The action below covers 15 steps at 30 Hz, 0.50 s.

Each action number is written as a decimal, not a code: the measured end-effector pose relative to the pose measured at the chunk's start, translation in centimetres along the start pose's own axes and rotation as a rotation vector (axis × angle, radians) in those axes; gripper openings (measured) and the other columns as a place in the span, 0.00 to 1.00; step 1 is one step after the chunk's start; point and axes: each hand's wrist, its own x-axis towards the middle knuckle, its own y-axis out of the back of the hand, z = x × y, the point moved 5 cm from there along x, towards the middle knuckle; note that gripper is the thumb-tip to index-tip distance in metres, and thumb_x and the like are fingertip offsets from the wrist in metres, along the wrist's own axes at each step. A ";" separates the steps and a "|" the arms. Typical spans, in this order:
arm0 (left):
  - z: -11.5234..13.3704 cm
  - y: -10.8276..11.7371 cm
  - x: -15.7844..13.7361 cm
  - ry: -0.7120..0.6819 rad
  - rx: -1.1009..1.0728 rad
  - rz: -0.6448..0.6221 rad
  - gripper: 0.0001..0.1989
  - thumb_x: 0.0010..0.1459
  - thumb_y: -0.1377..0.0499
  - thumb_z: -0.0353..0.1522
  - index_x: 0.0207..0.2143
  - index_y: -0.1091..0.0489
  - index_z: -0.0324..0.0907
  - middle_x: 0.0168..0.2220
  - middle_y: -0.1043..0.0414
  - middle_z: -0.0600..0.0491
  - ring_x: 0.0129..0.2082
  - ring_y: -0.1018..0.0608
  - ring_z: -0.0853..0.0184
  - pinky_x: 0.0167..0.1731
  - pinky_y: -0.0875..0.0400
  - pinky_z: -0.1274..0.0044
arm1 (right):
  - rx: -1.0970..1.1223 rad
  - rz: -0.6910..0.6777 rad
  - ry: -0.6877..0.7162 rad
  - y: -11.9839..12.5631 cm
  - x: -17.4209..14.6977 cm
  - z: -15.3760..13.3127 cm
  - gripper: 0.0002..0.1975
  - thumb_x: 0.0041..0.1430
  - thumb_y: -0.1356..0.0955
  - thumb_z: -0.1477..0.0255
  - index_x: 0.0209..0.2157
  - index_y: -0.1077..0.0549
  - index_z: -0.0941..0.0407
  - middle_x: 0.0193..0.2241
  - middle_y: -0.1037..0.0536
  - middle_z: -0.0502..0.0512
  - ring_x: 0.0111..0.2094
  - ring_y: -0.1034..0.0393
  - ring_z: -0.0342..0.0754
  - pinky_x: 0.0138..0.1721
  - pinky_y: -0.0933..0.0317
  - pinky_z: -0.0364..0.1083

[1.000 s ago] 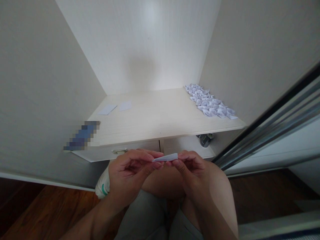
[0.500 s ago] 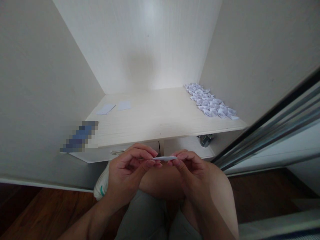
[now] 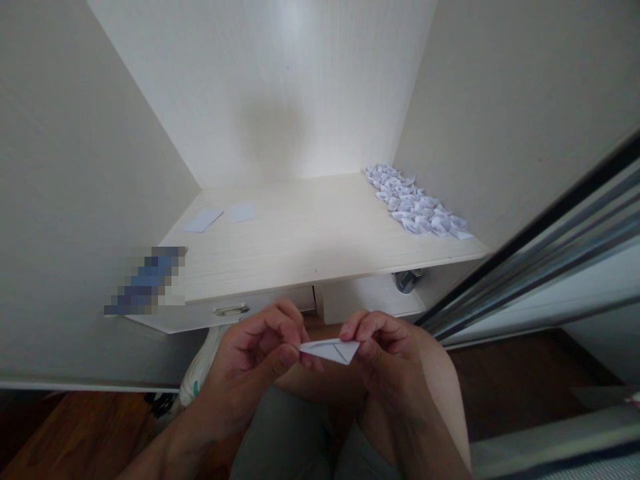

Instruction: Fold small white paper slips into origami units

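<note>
Head view: your left hand [image 3: 250, 353] and right hand [image 3: 385, 343] each pinch one end of a small folded paper piece [image 3: 331, 349], held over your lap just below the counter [image 3: 300, 247]. Folded pieces [image 3: 415, 208] lie heaped at the counter's far right, two flat slips [image 3: 220, 216] at its far left. A loose pinch could let the crease spring open. Fingertips hide the paper's ends; a blurred patch covers something at the counter's left edge.

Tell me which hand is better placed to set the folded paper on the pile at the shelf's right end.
Probably the right hand: it pinches the folded paper on the side nearer the pile of folded pieces; the left hand would have to cross over.
</note>
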 end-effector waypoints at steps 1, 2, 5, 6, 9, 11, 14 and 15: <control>0.0 0.0 0.1 0.019 -0.025 -0.009 0.04 0.64 0.35 0.33 0.35 0.25 0.42 0.36 0.30 0.53 0.31 0.20 0.70 0.33 0.24 0.79 | 0.003 -0.002 0.004 0.1 0.2 -0.1 0.02 0.61 0.25 0.71 0.35 0.17 0.48 0.38 0.18 0.52 0.38 0.25 0.43 0.37 0.33 0.42; -0.1 0.1 0.2 0.041 -0.047 -0.019 0.03 0.64 0.35 0.32 0.36 0.25 0.42 0.34 0.30 0.54 0.29 0.20 0.70 0.31 0.24 0.79 | -0.002 0.000 0.009 0.2 0.5 -0.2 0.02 0.60 0.24 0.70 0.35 0.17 0.48 0.37 0.17 0.52 0.37 0.25 0.44 0.36 0.33 0.42; -0.1 0.2 0.6 0.123 -0.090 -0.094 0.02 0.65 0.36 0.32 0.37 0.24 0.43 0.29 0.26 0.55 0.26 0.19 0.69 0.27 0.25 0.81 | -0.043 -0.018 0.013 0.4 1.4 -0.9 0.02 0.56 0.22 0.71 0.32 0.16 0.49 0.34 0.17 0.52 0.34 0.25 0.44 0.34 0.33 0.42; -0.1 0.3 0.8 0.144 -0.100 -0.119 0.03 0.65 0.37 0.32 0.38 0.24 0.43 0.29 0.25 0.55 0.27 0.18 0.68 0.28 0.25 0.80 | -0.054 -0.035 0.013 0.3 1.7 -1.2 0.03 0.55 0.22 0.71 0.32 0.16 0.49 0.34 0.17 0.53 0.33 0.25 0.44 0.34 0.32 0.42; 0.3 0.8 1.3 0.176 -0.122 -0.158 0.01 0.64 0.35 0.30 0.38 0.22 0.44 0.34 0.21 0.53 0.31 0.16 0.67 0.33 0.23 0.79 | -0.076 -0.097 0.001 -0.2 2.7 -2.1 0.04 0.53 0.21 0.72 0.31 0.15 0.49 0.33 0.16 0.53 0.32 0.24 0.44 0.33 0.31 0.42; 0.8 1.3 1.5 0.194 -0.135 -0.179 0.02 0.62 0.34 0.29 0.38 0.21 0.44 0.35 0.21 0.53 0.32 0.16 0.68 0.33 0.23 0.80 | -0.090 -0.154 -0.008 -0.6 3.4 -2.6 0.04 0.53 0.20 0.72 0.31 0.15 0.49 0.33 0.16 0.53 0.32 0.23 0.44 0.34 0.30 0.42; 1.8 1.6 1.8 0.203 -0.129 -0.273 0.03 0.61 0.33 0.29 0.38 0.20 0.43 0.34 0.22 0.52 0.33 0.16 0.67 0.34 0.22 0.79 | -0.127 -0.304 -0.025 -1.4 4.3 -3.0 0.03 0.56 0.22 0.72 0.34 0.14 0.50 0.37 0.15 0.56 0.35 0.22 0.45 0.37 0.28 0.43; 2.1 1.7 1.8 0.211 -0.115 -0.312 0.03 0.62 0.34 0.28 0.38 0.20 0.43 0.34 0.22 0.52 0.34 0.16 0.66 0.35 0.22 0.78 | -0.138 -0.360 -0.041 -1.6 4.6 -3.1 0.03 0.57 0.22 0.72 0.34 0.14 0.51 0.39 0.15 0.57 0.36 0.21 0.45 0.38 0.28 0.43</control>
